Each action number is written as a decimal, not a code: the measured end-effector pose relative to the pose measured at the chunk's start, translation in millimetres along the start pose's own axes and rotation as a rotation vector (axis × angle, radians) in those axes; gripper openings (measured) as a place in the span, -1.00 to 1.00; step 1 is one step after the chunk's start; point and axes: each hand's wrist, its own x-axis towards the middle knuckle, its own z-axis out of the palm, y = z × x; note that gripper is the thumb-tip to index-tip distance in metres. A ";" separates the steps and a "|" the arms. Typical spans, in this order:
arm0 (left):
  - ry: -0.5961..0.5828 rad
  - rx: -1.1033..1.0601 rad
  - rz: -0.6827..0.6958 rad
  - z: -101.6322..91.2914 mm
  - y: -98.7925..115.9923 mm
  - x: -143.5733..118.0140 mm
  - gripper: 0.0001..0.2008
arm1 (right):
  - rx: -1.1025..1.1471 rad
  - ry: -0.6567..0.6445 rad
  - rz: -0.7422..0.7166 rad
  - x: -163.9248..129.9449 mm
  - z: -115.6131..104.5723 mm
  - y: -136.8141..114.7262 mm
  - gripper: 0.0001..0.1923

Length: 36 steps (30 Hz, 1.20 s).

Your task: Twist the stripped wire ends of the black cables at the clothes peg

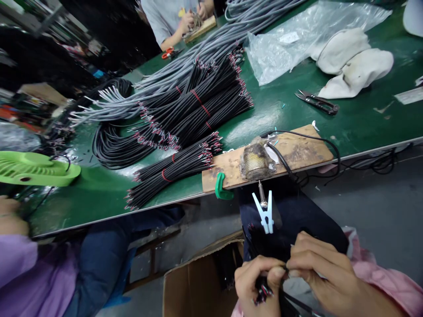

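My left hand (259, 281) is closed around a bundle of thin black cables, whose stripped red and white wire ends (263, 294) stick out between its fingers. My right hand (319, 264) meets it fingertip to fingertip, pinching a short dark piece that looks like the end of one black cable. The cables run down past my lap and out of the frame. Just beyond my hands, a soldering iron (261, 193) points up at the bench edge, with a light blue clip (265, 215) on it. Below the left hand's side stands an open cardboard box (188, 286).
A wooden board (297, 149) with a stained lump (256, 160) and a green clamp (222, 187) lies along the bench edge. Bundled black cables (178, 158), grey cables (198, 53), snips (317, 103), white gloves (357, 61) and a green fan (36, 169) are around it. Co-workers sit left and opposite.
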 end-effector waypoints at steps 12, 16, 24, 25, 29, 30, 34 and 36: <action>0.003 -0.110 0.053 -0.5 -2.8 -0.9 -0.77 | 0.056 -0.023 0.174 0.4 -1.6 1.4 -0.89; 0.006 -0.058 0.134 -2.0 -0.2 0.3 -0.82 | -0.035 -0.071 0.131 -2.3 -0.4 -1.2 -0.87; 0.021 -0.002 0.137 -2.1 4.9 -0.1 -0.94 | -0.029 -0.030 0.102 -8.5 5.5 -1.0 -0.87; 0.020 -0.003 0.140 -1.7 5.1 0.0 -0.93 | -0.035 -0.028 0.099 -8.9 5.5 -0.6 -0.86; 0.030 -0.009 0.179 -0.1 4.9 0.2 -0.89 | -0.069 -0.068 0.108 -11.2 5.0 -0.3 -0.84; 0.033 -0.011 0.190 0.4 4.6 0.0 -0.88 | -0.057 -0.067 0.117 -12.1 5.6 -0.1 -0.85; 0.093 -0.043 0.197 4.2 3.3 -2.8 -0.88 | 0.045 0.004 0.182 -17.0 14.2 3.1 -0.89; 0.136 -0.055 0.185 7.0 3.2 -5.4 -0.90 | 0.097 0.059 0.200 -19.0 21.2 5.4 -0.86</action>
